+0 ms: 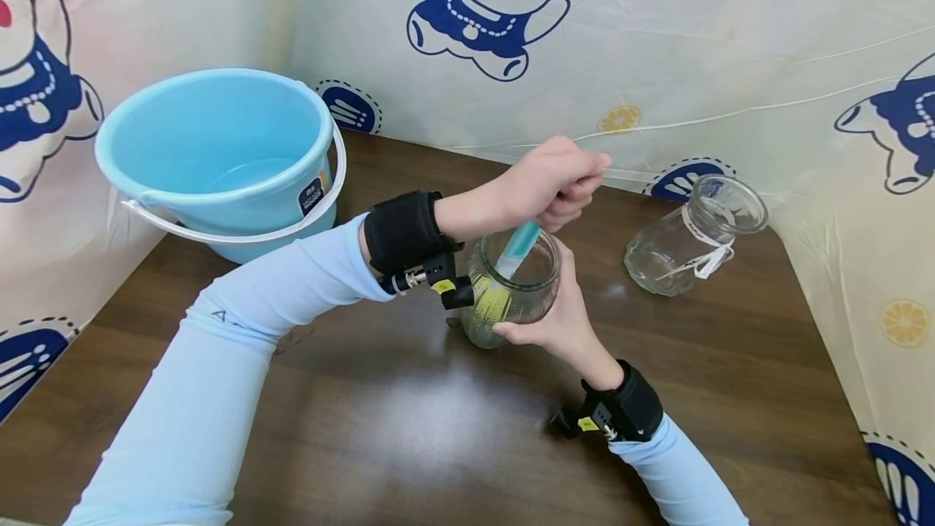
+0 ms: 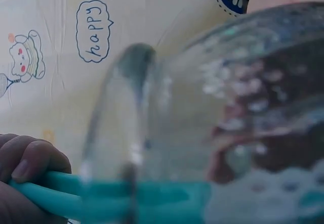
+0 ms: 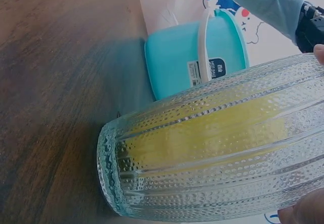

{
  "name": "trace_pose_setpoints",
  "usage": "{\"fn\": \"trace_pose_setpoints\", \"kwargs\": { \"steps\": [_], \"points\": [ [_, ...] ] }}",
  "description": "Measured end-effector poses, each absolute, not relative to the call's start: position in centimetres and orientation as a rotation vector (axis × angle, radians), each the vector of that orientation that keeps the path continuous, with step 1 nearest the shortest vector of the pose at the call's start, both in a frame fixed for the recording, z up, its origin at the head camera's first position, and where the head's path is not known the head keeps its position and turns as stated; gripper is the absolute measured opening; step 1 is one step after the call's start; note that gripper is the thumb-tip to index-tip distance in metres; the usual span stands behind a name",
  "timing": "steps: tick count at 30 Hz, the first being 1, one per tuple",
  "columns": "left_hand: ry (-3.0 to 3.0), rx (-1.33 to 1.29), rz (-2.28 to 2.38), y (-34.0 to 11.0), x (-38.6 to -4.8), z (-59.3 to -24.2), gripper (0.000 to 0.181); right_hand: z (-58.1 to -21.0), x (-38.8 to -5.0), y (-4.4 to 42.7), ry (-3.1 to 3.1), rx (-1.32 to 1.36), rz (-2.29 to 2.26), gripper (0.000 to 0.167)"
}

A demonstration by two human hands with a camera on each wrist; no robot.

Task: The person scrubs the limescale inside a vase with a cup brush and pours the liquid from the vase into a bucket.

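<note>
A textured clear glass jar [image 1: 504, 299] stands on the table, its wall filling much of the right wrist view. My right hand [image 1: 558, 319] grips the jar from the right, thumb in front and fingers mostly hidden behind. Above the mouth, my left hand [image 1: 558, 181] is curled round the teal handle [image 1: 519, 246] of a sponge bottle brush, which slants down into the jar. The brush's yellow sponge head [image 3: 202, 138] shows through the glass, inside the jar. In the left wrist view, fingers [image 2: 43, 158] wrap the handle's end, and the blurred jar rim is close to the camera.
A light blue bucket [image 1: 219, 205] with a white handle stands at the back left. To the right, a second glass jar [image 1: 668, 254] with a white ribbon bow leans tilted near the patterned curtain [image 1: 730, 39]. Dark wooden table [image 1: 409, 437] lies underneath.
</note>
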State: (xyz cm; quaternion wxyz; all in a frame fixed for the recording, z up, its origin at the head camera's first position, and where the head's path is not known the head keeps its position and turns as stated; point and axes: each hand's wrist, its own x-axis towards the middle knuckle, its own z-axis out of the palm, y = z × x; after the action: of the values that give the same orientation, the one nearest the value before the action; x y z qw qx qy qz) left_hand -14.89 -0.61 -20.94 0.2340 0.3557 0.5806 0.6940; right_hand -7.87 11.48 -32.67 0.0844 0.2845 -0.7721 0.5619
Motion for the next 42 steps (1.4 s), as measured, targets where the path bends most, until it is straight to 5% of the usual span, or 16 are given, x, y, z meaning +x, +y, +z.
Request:
{"fn": "trace_pose_setpoints", "kwargs": {
  "steps": [19,29,35,42],
  "points": [
    [1.601,1.036,1.939,-0.5,-14.0,-20.5,0.049,-32.6,-7.8,11.6,-2.287,0.850,1.686,0.110],
    [1.732,1.367,1.870,-0.9,-11.2,-17.1,0.048,-32.8,-7.9,11.6,-2.276,0.851,1.765,0.107],
    [1.792,1.615,1.763,-0.9,-9.0,-16.4,0.045,-32.8,-7.8,11.8,-2.338,0.853,1.787,0.086],
    [1.889,1.684,1.635,-0.7,-7.8,-16.4,0.046,-32.4,-7.7,12.1,-2.477,0.948,1.714,0.043]
  ]
}}
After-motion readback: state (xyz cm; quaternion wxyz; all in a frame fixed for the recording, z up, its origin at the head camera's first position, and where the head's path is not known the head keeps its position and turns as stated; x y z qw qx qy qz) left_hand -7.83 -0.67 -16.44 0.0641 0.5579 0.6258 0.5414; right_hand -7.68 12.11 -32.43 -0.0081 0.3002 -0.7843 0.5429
